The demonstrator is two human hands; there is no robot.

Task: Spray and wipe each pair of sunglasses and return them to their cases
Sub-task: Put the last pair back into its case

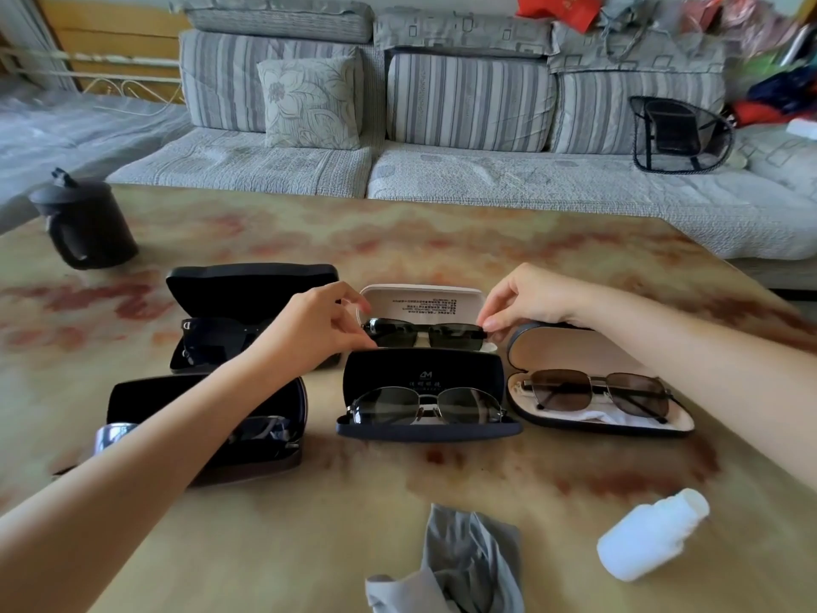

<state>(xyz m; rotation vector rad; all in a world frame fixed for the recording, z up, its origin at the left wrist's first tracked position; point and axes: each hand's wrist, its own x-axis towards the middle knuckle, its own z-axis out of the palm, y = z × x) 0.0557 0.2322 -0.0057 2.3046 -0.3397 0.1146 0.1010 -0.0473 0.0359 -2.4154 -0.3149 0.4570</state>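
Several open cases with sunglasses lie on the table. In the middle at the back, a white case [422, 296] holds dark sunglasses [426, 334]. My left hand [316, 327] pinches their left end and my right hand [528, 298] pinches their right end. In front of it a navy case [424, 429] holds metal-framed sunglasses [426, 405]. At the right, a cream-lined oval case [570, 347] contains brown-lensed sunglasses [597, 390]. Two black cases sit at the left, one at the back [247, 283] and one in front [208, 398], partly hidden by my left arm. A grey cloth [460, 564] and a white spray bottle [650, 535] lie near me.
A dark lidded mug [84, 223] stands at the table's far left. A grey striped sofa [442, 139] with cushions runs behind the table [398, 241]. A black mesh back support [678, 134] leans on the sofa's right end.
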